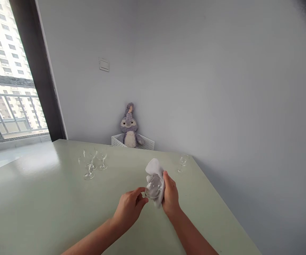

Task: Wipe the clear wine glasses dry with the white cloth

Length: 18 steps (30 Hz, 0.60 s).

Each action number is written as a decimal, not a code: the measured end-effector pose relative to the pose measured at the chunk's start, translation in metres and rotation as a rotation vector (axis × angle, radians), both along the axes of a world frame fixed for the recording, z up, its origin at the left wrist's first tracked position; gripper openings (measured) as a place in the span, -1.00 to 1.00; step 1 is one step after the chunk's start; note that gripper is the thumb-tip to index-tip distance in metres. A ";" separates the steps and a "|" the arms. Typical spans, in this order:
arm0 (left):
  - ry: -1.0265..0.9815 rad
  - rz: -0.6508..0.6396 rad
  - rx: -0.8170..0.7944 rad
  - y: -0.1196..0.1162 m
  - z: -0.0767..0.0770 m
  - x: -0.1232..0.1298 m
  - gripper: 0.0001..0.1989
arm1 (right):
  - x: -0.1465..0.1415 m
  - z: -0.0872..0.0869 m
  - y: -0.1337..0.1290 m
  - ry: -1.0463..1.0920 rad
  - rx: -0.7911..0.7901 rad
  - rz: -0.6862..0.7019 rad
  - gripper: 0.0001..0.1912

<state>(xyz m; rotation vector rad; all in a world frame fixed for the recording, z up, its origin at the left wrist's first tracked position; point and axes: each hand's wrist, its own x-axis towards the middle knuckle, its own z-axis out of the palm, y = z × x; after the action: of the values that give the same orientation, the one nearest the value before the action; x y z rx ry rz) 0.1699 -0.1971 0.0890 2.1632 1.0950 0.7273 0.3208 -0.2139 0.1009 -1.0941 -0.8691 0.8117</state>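
Here I see the clear glass (pixel 153 189), tipped sideways against the white cloth (pixel 153 167)!
Rounded bowl; cloth loosely bunched, over the pale green table (pixel 62 212).

The white cloth (pixel 154 168) and the right hand (pixel 171 194) hide the far side of the held glass (pixel 153 189), and the fingertips of the left hand (pixel 131 209) cover part of its stem end. Both forearms run out of the bottom edge, the pale green table (pixel 110 226) is cut off at the left and bottom, and the plush toy (pixel 130 131) has its lower body hidden in a white basket (pixel 149 143), whose base is behind the table. The clear outlines of the three clustered glasses (pixel 89 169) overlap, too faint to separate fully.
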 end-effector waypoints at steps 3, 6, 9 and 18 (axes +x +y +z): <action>-0.063 0.032 -0.009 0.010 -0.016 0.012 -0.79 | -0.014 -0.015 0.016 0.309 -0.058 -0.035 -0.46; -0.102 0.079 -0.013 0.018 -0.027 0.022 -0.81 | -0.030 -0.033 0.021 0.345 -0.089 0.006 -0.35; -0.123 0.123 -0.005 0.028 -0.024 0.022 -0.80 | -0.038 -0.046 0.014 0.125 -0.081 0.008 -0.39; -0.264 0.267 0.149 0.065 -0.008 0.002 -0.75 | -0.002 -0.031 0.000 -0.912 0.022 0.051 -0.69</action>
<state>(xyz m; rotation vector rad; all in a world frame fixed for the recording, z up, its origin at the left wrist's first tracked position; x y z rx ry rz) 0.1722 -0.1323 0.0807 1.9862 1.2313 1.2120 0.3186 -0.2141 0.0702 -1.4421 -1.6578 0.3057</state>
